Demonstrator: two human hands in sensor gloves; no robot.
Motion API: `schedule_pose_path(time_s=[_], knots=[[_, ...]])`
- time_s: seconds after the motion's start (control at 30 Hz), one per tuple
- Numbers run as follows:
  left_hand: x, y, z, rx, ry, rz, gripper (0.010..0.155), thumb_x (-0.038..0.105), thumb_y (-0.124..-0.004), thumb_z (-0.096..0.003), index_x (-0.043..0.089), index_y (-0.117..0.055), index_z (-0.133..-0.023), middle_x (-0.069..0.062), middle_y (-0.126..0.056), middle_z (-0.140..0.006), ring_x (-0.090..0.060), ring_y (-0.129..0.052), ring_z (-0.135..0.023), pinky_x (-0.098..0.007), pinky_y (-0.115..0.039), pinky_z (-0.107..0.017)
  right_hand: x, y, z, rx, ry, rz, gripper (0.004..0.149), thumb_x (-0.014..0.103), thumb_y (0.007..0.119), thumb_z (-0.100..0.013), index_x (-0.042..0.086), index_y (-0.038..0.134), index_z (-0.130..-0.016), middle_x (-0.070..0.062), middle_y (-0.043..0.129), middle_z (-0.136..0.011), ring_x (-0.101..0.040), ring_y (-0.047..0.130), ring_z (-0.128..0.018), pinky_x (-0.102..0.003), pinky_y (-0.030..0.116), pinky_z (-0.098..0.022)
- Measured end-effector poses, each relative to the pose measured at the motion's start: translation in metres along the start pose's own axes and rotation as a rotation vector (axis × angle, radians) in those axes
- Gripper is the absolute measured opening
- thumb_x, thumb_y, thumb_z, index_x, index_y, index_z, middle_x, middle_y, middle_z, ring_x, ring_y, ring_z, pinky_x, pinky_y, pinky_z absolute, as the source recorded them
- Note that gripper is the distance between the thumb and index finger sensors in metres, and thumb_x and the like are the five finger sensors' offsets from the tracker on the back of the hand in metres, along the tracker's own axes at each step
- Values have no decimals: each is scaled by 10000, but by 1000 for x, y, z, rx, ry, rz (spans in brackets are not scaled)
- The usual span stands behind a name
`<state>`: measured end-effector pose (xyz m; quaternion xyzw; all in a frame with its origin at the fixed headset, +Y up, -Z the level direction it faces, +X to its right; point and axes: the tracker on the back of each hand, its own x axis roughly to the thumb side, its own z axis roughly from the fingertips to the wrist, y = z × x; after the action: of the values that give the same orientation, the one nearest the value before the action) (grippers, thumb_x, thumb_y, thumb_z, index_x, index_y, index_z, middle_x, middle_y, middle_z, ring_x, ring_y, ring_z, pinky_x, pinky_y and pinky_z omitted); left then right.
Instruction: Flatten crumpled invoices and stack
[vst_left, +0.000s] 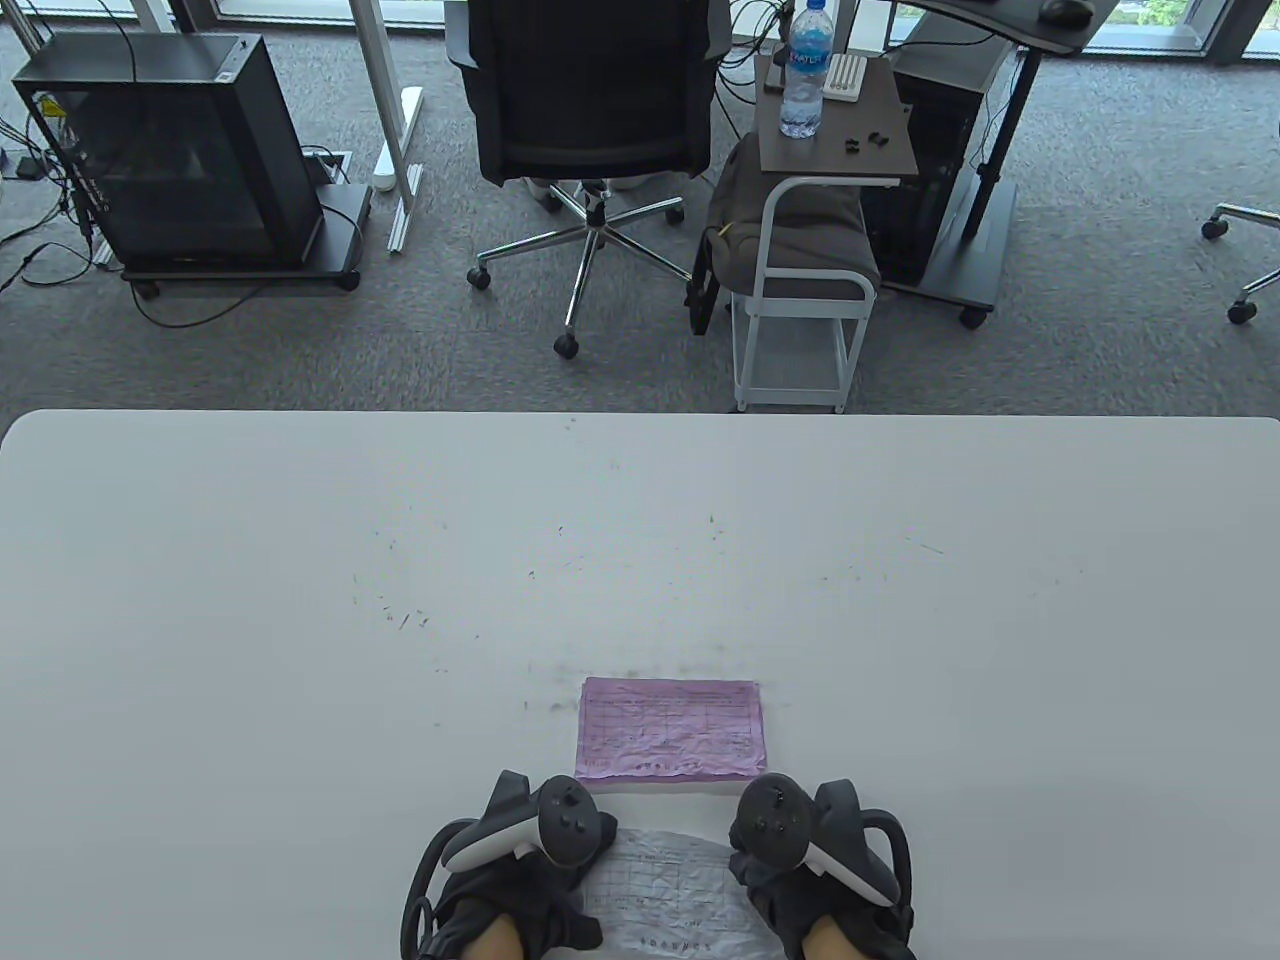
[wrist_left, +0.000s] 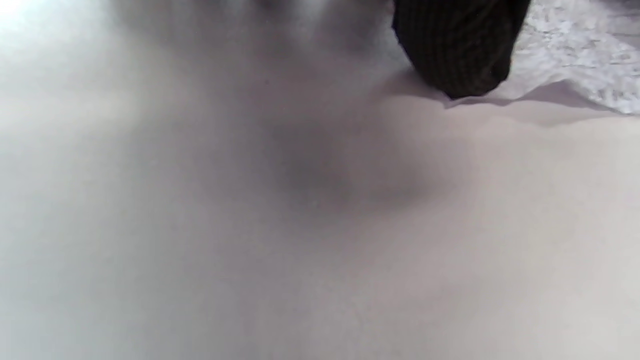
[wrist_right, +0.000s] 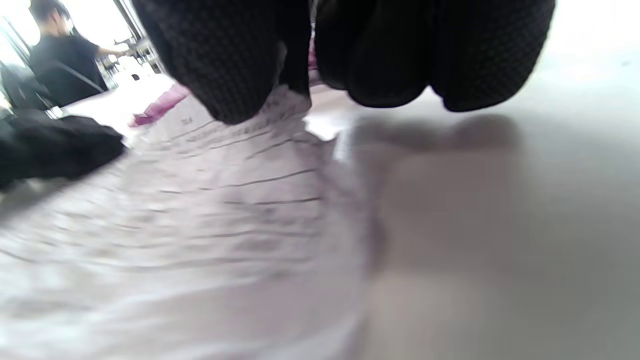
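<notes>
Press outward from the middle of the wrinkled white printed invoice (vst_left: 668, 895) at the counter's (vst_left: 300, 600) near edge, palms low and even (thin paper tears easily); then lay squarely on the flattened purple invoice (vst_left: 670, 729) just beyond. Left hand (vst_left: 530, 850) and right hand (vst_left: 810, 845) flank the sheet, knuckles up; right fingers (wrist_right: 235, 65) curled down onto the paper; left fingers' state impossible to tell.

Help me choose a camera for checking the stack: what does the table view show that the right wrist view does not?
Only the table view shows the whole purple invoice lying flat beyond both hands, left hand and right hand.

Only the right wrist view shows fingertips touching the white invoice.

Both show the white invoice on the table.
</notes>
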<state>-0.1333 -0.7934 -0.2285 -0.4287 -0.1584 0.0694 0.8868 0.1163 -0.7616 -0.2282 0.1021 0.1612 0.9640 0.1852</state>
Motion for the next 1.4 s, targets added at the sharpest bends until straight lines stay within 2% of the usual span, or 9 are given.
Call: schedule_pose_path(time_s=[0.2, 0.3, 0.47, 0.6, 0.77, 0.97, 1.1, 1.27, 1.4], knots=[[2, -1, -2, -10, -2, -4, 884, 490, -779, -529, 334, -92, -1064, -131, 167, -1006, -588, 138, -884, -734, -173, -614, -4, -10, 5, -6, -74, -419, 397, 266, 763, -535, 128, 655, -891, -363, 668, -945, -512, 803, -734, -597, 783, -487], [2, -1, -1, -6, -4, -2, 890, 492, -774, -531, 316, -86, -1067, -135, 166, -1006, -592, 138, -883, -737, -171, -611, 6, -12, 6, -83, -143, -299, 404, 262, 767, -514, 138, 660, -883, -182, 899, -725, -285, 984, -492, -479, 891, -370], [-1, 6, 5, 44, -59, 102, 896, 485, -772, -536, 244, -113, -1093, -168, 107, -1036, -607, 75, -908, -726, -213, -627, 34, -26, 18, -281, -281, -84, 390, 282, 758, -518, 162, 690, -883, -85, 939, -557, -153, 962, -292, -380, 903, -240], [-11, 22, 23, 307, -226, 325, 893, 474, -765, -543, 188, -123, -1093, -232, -17, -1068, -610, -192, -994, -694, -392, -670, 55, -42, 37, -432, -405, 68, 376, 318, 788, -509, 203, 742, -865, -43, 963, -484, -100, 950, -218, -331, 908, -186], [-31, 23, 33, 536, -420, 732, 860, 558, -649, -561, 193, -68, -1080, -265, -78, -1082, -602, -312, -1015, -671, -478, -677, 63, -58, 57, -535, -513, -139, 373, 330, 799, -505, 219, 760, -859, -37, 968, -476, -92, 947, -207, -323, 907, -177], [-28, 12, 20, 315, -714, 1124, 992, 685, -626, -513, 267, 141, -984, -291, 59, -1061, -652, -164, -1044, -716, -415, -715, 40, -75, 62, -599, -497, -524, 373, 323, 799, -510, 212, 761, -864, -43, 968, -475, -90, 941, -201, -319, 903, -169], [-17, 13, 18, 218, -830, 1222, 945, 514, -716, -595, 370, 167, -900, -299, -160, -1106, -465, -692, -984, -589, -661, -689, 21, -75, 57, -618, -409, -596, 379, 315, 789, -514, 191, 749, -870, -45, 963, -490, -98, 943, -215, -325, 902, -181], [-21, 24, 32, 416, -827, 1122, 736, 243, -741, -616, 508, -170, -997, -244, -378, -1112, -277, -876, -848, -483, -785, -634, 4, -72, 49, -599, -286, -626, 398, 309, 777, -522, 152, 727, -885, -47, 958, -501, -95, 942, -220, -322, 902, -179], [-18, 31, 43, 529, -773, 1024, 499, 156, -722, -599, 197, -599, -1081, -192, -413, -1112, -289, -872, -849, -494, -774, -632, 4, -71, 47, -585, -240, -588, 417, 302, 772, -522, 134, 709, -899, -53, 952, -523, -106, 946, -239, -332, 901, -193]])
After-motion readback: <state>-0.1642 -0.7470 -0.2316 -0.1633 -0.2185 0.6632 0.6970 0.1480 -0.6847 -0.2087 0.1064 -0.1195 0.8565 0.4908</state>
